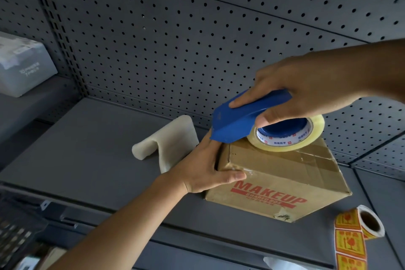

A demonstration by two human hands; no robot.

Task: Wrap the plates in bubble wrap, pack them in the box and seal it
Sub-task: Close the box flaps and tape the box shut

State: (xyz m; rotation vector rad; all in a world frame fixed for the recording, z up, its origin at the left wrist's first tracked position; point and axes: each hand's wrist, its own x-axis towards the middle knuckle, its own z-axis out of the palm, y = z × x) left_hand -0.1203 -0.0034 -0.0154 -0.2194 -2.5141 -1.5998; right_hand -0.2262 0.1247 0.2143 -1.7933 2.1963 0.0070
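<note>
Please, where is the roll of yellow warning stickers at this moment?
In the head view the sticker roll lies at the lower right, on the grey shelf, just right of the cardboard box, its loose strip trailing toward the viewer.

Box (pixel 278 180): brown cardboard, matt, creased, glossy tape strips. Dispenser (pixel 238 120): smooth blue plastic. Shelf (pixel 87 160): matt grey metal.

One box (pixel 274 182), one dispenser (pixel 236 120) and one tape roll (pixel 306 136) sit right of centre. One sticker roll (pixel 361 226) lies lower right, one foam piece (pixel 168 144) centre, one pack (pixel 24 66) upper left. Two hands: left hand (pixel 203 169), right hand (pixel 306 87).
</note>
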